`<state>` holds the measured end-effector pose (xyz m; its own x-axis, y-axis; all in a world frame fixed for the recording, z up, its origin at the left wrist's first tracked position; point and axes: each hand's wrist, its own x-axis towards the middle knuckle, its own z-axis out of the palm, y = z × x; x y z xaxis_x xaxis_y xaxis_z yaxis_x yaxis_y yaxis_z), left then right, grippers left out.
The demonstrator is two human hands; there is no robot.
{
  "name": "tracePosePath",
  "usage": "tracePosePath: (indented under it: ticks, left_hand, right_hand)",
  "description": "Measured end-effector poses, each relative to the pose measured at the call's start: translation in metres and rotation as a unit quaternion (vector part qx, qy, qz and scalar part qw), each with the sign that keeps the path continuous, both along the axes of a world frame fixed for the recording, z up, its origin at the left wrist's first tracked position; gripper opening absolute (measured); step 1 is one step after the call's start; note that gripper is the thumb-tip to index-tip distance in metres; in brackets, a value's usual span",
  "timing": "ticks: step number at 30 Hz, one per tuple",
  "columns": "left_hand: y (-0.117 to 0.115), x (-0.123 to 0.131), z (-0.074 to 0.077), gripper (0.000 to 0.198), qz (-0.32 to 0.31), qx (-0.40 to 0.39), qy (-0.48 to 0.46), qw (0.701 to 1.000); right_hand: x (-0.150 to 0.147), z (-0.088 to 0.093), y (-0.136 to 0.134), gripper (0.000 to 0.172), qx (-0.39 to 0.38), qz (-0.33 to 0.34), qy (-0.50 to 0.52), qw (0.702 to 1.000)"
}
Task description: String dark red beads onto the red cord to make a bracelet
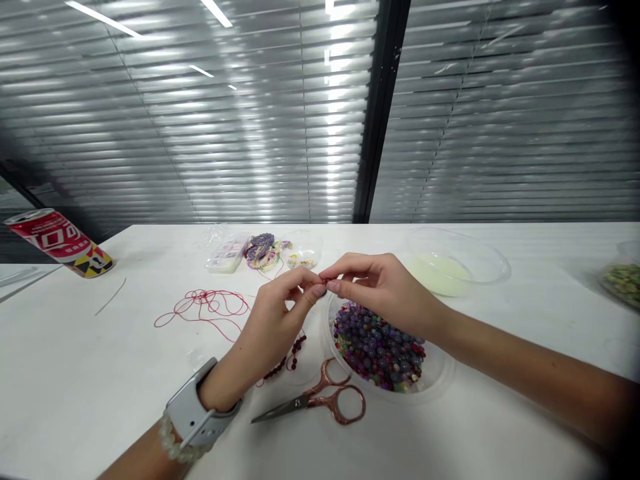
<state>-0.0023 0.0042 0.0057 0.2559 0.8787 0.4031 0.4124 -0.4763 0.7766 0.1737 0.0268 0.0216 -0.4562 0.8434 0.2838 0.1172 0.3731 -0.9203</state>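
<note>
My left hand [273, 317] and my right hand [387, 290] meet fingertip to fingertip over the left rim of a clear bowl [443, 381]. Both are closed in a pinch on a thin red cord [325, 281]; a tiny dark part shows below the fingertips, too small to make out. Purple, red and green beads [377, 343] fill the bowl. Below my left hand lies a string of dark red beads [295, 351], partly hidden by the wrist. Copper-handled scissors [305, 402] rest in front of the bowl.
Loops of red cord [203, 303] spread on the white table at left. Behind stand a plastic box [227, 255], beaded strands [261, 250] and a clear dish [493, 267]. A red can [63, 243] is far left, and a container with green contents [623, 283] far right.
</note>
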Motion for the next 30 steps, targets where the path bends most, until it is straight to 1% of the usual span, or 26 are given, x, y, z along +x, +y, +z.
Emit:
tracePosePath:
  ticks: [7, 14, 21, 30]
  left_hand:
    - [0.0002, 0.0, 0.0021, 0.015, 0.008, -0.003, 0.01, 1.0]
    - [-0.0008, -0.0004, -0.0002, 0.016, 0.022, -0.006, 0.036, 0.999]
    - [-0.002, -0.0009, 0.0007, 0.016, 0.032, 0.02, 0.062, 0.997]
    - [-0.0012, -0.0009, -0.0001, 0.015, 0.028, 0.019, 0.054, 0.998]
  right_hand:
    - [-0.0003, 0.0, -0.0017, 0.018, 0.02, -0.003, -0.002, 1.0]
    - [-0.0011, 0.0018, -0.0007, 0.018, 0.022, -0.009, -0.008, 1.0]
    - [-0.0004, -0.0001, -0.0021, 0.018, 0.025, -0.01, -0.009, 1.0]
    - [0.0004, -0.0009, -0.0019, 0.018, 0.027, -0.004, -0.017, 0.999]
